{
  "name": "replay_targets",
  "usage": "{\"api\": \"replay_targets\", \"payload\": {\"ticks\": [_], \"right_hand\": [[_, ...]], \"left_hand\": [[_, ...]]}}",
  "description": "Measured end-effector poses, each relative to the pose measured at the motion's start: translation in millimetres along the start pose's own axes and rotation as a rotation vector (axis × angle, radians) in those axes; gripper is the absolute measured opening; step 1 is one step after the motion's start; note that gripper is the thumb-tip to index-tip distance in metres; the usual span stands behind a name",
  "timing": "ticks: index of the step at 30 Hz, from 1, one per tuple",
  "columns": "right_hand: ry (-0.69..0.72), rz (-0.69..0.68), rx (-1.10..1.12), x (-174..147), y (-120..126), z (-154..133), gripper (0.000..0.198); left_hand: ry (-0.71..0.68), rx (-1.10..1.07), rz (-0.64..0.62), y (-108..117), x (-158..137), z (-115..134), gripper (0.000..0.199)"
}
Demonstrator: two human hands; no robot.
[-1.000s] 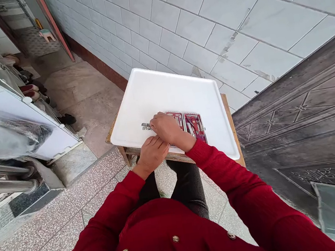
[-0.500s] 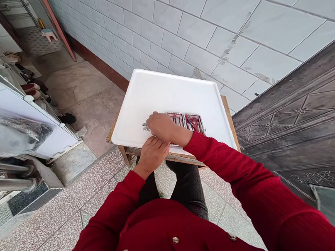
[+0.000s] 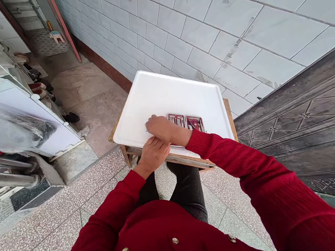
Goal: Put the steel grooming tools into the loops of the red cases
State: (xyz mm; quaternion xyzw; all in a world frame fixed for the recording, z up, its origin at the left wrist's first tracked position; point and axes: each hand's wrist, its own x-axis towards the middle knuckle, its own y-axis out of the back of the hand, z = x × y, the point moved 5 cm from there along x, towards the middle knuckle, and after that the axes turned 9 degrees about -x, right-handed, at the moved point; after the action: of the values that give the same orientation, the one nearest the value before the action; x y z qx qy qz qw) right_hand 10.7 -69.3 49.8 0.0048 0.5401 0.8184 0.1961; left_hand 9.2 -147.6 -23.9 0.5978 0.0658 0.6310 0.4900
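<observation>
At the near edge of a white raised-rim tabletop [image 3: 177,86], my two hands meet. My right hand [image 3: 164,128] is closed with curled fingers and lies across the top of my left. A tiny shiny bit of something [image 3: 146,127] shows at its far left side, too small to name. Below it, my left hand [image 3: 155,152] is also closed, its fingers pressed together under the right wrist. What either hand grips is hidden. An opened manicure set [image 3: 195,123] with a dark red lining and small metal tools lies just right of my right hand, partly behind the wrist.
The white top rests on a wooden stand [image 3: 128,156] above my legs. A tiled wall [image 3: 172,28] runs behind it, and a grey panelled door [image 3: 305,121] is at the right. To the left are a shoe rack [image 3: 41,92], a plastic-covered white box [image 3: 27,117] and metal rails [image 3: 5,175].
A small black-and-white patterned patch beside my right fingers has gone from sight; a small shiny bit shows there now. Both hands stay nearly in place. The view has shifted slightly.
</observation>
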Motion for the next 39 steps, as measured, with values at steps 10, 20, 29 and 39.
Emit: {"api": "replay_targets", "payload": {"ticks": [10, 20, 29, 39], "right_hand": [[-0.007, -0.007, 0.032, 6, -5, 3, 0.034], [-0.026, 0.013, 0.069, -5, -11, 16, 0.029], [-0.127, -0.048, 0.102, -51, -21, 35, 0.026], [-0.1, -0.137, 0.088, -116, -40, 41, 0.019]], "left_hand": [[-0.019, 0.006, 0.012, 1, 1, 2, 0.015], [0.013, -0.001, -0.018, -1, 0, 1, 0.023], [0.006, 0.045, -0.013, 5, 5, 5, 0.023], [0.027, 0.0, -0.037, 6, 6, 4, 0.025]]}}
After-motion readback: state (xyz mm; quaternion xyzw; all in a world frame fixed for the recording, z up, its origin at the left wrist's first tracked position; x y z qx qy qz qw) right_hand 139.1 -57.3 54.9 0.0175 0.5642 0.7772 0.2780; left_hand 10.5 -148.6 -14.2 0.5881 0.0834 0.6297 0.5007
